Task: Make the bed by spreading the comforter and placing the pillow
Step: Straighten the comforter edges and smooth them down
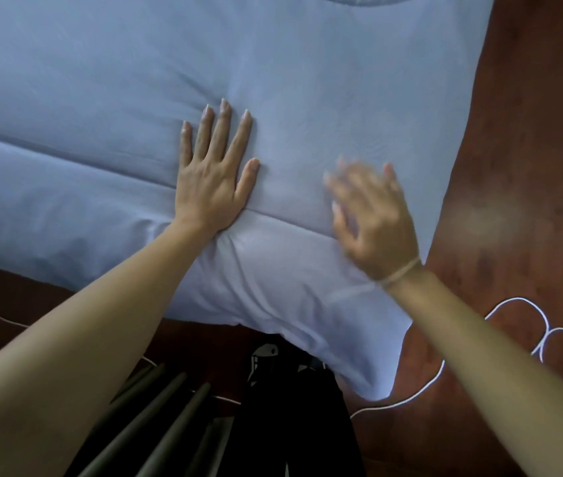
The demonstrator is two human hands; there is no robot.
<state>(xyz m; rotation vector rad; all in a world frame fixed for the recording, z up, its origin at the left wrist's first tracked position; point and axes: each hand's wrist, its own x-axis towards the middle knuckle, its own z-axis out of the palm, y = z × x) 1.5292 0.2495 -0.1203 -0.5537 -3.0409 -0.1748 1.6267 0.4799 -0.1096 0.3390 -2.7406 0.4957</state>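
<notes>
Looking down from the head camera, I see the pale blue comforter [101,98] filling most of the view, spread out with its near corner hanging toward the dark trousers [293,407] at the bottom edge. At lower left, some grey-green slats or rods [156,425] slant up from the frame edge, partly hidden behind my left forearm; I cannot tell what they belong to. My left hand [211,180] lies flat on the comforter, fingers straight and spread wide, palm pressing right beside a stitched seam where the fabric bunches into creases under the wrist. Just to the right, my right hand [373,222] is over the comforter near its right edge, fingers spread and holding nothing; it is blurred, so I cannot tell whether it touches the fabric. A thin band [398,273] circles that wrist. Farther right, reddish-brown wood floor [531,132] runs alongside the comforter, and a white cord [548,335] loops across it, passing behind my right forearm. No pillow is in view.
</notes>
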